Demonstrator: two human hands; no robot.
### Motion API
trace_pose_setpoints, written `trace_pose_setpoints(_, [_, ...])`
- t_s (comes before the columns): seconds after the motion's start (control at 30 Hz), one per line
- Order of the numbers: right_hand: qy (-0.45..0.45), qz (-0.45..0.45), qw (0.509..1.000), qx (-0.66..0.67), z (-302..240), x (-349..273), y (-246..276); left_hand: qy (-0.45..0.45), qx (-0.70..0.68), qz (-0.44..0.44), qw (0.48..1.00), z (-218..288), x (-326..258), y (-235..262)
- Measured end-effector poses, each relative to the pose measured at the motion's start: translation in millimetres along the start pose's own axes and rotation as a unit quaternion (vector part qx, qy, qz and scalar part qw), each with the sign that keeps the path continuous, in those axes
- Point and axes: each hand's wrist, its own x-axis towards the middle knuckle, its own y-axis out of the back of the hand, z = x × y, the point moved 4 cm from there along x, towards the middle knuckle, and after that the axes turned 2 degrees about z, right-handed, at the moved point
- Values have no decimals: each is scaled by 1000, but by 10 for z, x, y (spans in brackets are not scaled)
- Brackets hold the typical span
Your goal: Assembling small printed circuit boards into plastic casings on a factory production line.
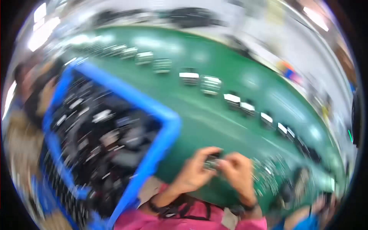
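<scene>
Close in front of my body, both hands come together over the green table [207,126]. My left hand [193,171] is closed around a small dark piece with pale greenish spots [211,162], its kind lost in the blur. The fingers of my right hand [238,171] are bent and pinch at the right side of that same piece. Just right of my right hand lies a loose scatter of small shiny pieces [270,170].
A large blue crate [168,122] full of dark mixed parts stands at the left. Several small white-and-dark blocks [232,99] form a curved row across the table. Another person [28,99] is at the far left; a blue-sleeved arm [303,220] shows at lower right.
</scene>
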Motion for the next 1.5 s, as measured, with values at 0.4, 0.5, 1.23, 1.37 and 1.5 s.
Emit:
trace_pose_setpoints(0.4, [47, -75, 988, 128, 282, -5, 148, -87, 49, 13, 995, -458, 124, -128])
trace_pose_setpoints(0.5, [56, -98, 988, 108, 231, -8, 172, -60, -70, 18, 996, -469, 102, -160])
trace_pose_setpoints(1.23, [217, -135, 965, -51, 277, -141, 38, -96, 6, 76, 992, -442, 146, -216])
trace_pose_setpoints(1.37, [223, -77, 957, -166, 267, -76, -91, -97, 9, 156, 983, -388, 100, -191])
trace_pose_setpoints(1.5, [220, 15, 971, -88, 347, -161, 129, -113, 76, 87, 987, -294, 198, -330])
